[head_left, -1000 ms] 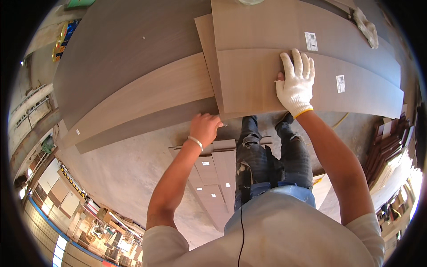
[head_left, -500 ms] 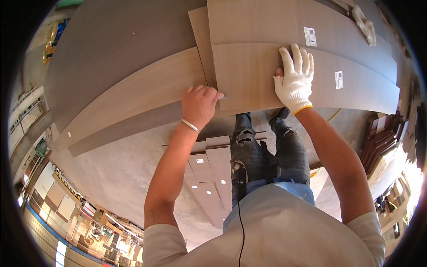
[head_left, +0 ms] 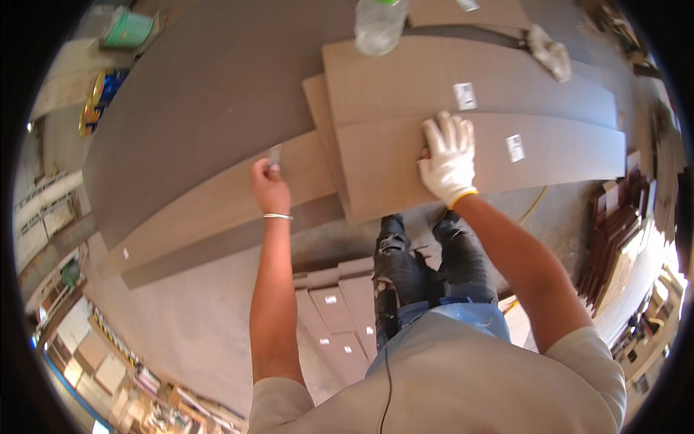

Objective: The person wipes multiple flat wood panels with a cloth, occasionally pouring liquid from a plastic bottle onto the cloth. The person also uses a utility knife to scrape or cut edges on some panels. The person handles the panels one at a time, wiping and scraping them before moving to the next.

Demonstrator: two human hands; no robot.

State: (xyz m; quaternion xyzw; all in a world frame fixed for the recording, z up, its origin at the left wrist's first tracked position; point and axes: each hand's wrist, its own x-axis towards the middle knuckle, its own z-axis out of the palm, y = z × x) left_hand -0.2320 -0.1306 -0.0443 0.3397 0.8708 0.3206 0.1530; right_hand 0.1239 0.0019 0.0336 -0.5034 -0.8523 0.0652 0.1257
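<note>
My bare left hand (head_left: 271, 189) is closed round a small flat grey blade-like piece (head_left: 275, 154), whose exact kind I cannot make out. It is over a long brown panel (head_left: 217, 189) on the left, apart from the stack at the right. In a white knit glove, my right hand (head_left: 449, 160) lies flat with fingers stretched on the nearest brown board (head_left: 383, 155) of that stack. This board bears a white label (head_left: 515, 147). Behind it lies another board (head_left: 390, 76), also with a white label (head_left: 465, 95).
A clear bottle (head_left: 379, 32) with a green cap stands at the far side. A crumpled glove (head_left: 551, 54) lies at the far right of the boards. More labelled panels (head_left: 334, 312) are by my legs, and dark boards (head_left: 614, 231) are stacked at right. A green bucket (head_left: 129, 30) is far left.
My left hand has moved left, away from the stack's edge, with the grey piece now pointing up. My right hand stays on the board. The view has shifted, showing the bottle and bucket.
</note>
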